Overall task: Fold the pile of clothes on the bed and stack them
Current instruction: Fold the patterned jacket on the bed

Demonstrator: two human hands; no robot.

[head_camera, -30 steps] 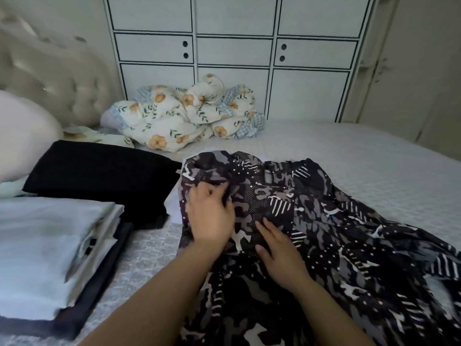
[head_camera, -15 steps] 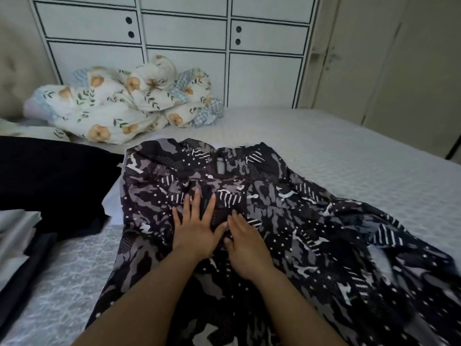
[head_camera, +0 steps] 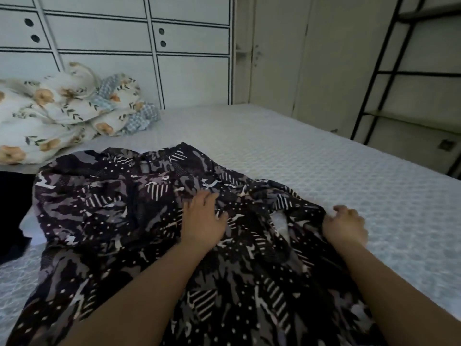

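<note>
Flattening step: left hand presses flat-fingered on the camo-print garment spread on the bed, right hand pinches its edge with curled fingers; next, probably fold that side inward.

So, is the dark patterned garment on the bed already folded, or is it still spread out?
Spread out, not folded. The patterned garment lies open and wrinkled across the bed; the left hand presses it flat, the right hand grips its edge.
</note>
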